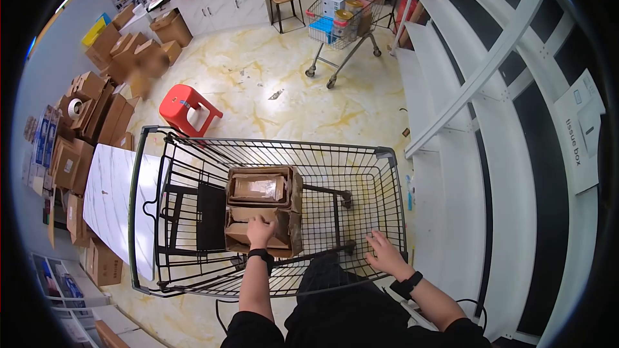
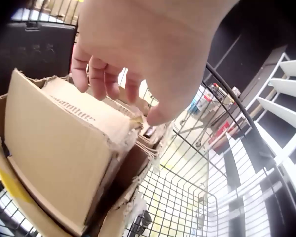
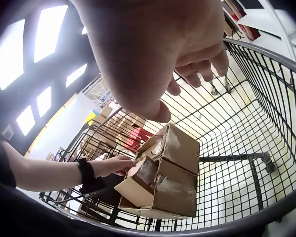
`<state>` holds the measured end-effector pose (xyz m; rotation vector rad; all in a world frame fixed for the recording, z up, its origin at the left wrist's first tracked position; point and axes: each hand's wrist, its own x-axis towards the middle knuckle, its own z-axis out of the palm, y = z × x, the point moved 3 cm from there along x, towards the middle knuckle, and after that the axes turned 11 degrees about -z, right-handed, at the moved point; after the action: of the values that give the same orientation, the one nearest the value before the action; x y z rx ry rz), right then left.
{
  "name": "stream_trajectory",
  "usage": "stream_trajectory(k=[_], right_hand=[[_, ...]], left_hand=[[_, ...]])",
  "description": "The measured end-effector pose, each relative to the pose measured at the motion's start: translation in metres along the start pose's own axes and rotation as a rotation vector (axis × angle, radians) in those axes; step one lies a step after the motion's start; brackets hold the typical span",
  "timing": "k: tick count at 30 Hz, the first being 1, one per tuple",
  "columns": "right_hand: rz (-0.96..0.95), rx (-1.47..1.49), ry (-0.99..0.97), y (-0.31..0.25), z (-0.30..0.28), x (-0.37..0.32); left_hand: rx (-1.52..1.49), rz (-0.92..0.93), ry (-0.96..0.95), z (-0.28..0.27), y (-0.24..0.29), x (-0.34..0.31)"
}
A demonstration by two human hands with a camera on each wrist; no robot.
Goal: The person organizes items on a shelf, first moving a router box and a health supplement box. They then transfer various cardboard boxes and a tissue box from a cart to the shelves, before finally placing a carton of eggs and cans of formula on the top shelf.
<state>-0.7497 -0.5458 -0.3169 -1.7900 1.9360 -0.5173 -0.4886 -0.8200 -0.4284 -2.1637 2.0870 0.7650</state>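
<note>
Two open cardboard boxes stand side by side in a wire shopping cart (image 1: 335, 146). My left hand (image 1: 260, 232) is over the near box (image 1: 295, 240), its fingers bent downward and the thumb apart from them. In the left wrist view, the fingertips (image 2: 112, 88) are right at the upper edge of a printed cardboard piece (image 2: 84, 109) inside that box. The far box (image 1: 296, 187) has a smaller carton (image 1: 242, 188) in it. My right hand (image 1: 385, 254) hovers above the cart's right end, fingers spread and holding nothing.
White shelving (image 1: 445, 174) runs along the right side. Beyond the cart are a red plastic stool (image 1: 180, 104) and another loaded shopping cart (image 1: 361, 35). A marble-patterned board (image 1: 119, 193) and several piled cardboard boxes (image 1: 106, 116) line the left.
</note>
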Motion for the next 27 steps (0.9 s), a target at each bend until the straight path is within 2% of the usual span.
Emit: stream_trajectory(k=[1,3,5,7,8,10,11,12,14,16,18,19,20,22,23,24,27], right_hand=[[0.013,0.006,0.005,0.002,0.003,-0.001],[0.011,0.031,-0.041,0.003,0.011,0.002],[0.001,0.055,-0.082,0.005,0.022,0.013],[-0.018,0.088,-0.159,0.004,0.037,0.027],[-0.022,0.085,-0.158,0.004,0.043,0.037],[-0.014,0.200,-0.284,-0.003,0.058,0.057],[-0.051,0.178,-0.286,-0.003,0.067,0.066],[-0.051,0.177,-0.285,-0.006,0.072,0.072],[-0.009,0.138,-0.416,-0.012,0.082,0.086],[-0.009,0.115,-0.417,-0.018,0.085,0.091],[-0.026,0.185,-0.389,-0.023,0.082,0.092],[-0.014,0.195,-0.394,-0.024,0.077,0.091],[0.004,0.188,-0.393,-0.017,0.078,0.087],[0.075,0.145,-0.458,0.002,0.089,0.076],[0.084,0.140,-0.453,0.010,0.090,0.070],[0.121,0.145,-0.444,0.019,0.090,0.063],[0.187,0.149,-0.411,0.028,0.075,0.047]], left_hand=[[-0.088,-0.077,0.098,-0.006,-0.010,0.004],[-0.057,-0.135,0.322,-0.016,-0.036,0.006],[-0.014,-0.249,0.458,-0.022,-0.068,0.011],[-0.061,-0.482,0.401,-0.024,-0.099,0.017],[-0.110,-0.624,0.256,-0.026,-0.112,0.018],[-0.160,-0.718,0.098,-0.022,-0.141,0.028],[-0.199,-0.735,0.091,-0.012,-0.158,0.035],[-0.184,-0.732,0.116,0.001,-0.175,0.042],[-0.222,-0.753,0.095,0.026,-0.200,0.047],[-0.022,-0.577,-0.180,0.073,-0.233,0.068],[-0.337,-0.594,-0.267,0.126,-0.254,0.080],[-0.473,-0.485,-0.459,0.153,-0.256,0.085],[-0.472,-0.477,-0.477,0.182,-0.235,0.088],[-1.029,-1.209,-0.327,0.137,-0.196,0.040],[-1.055,-1.159,-0.178,0.138,-0.189,0.033],[-1.054,-1.154,-0.189,0.145,-0.192,0.031],[-0.636,-0.838,-0.474,0.175,-0.224,0.041]])
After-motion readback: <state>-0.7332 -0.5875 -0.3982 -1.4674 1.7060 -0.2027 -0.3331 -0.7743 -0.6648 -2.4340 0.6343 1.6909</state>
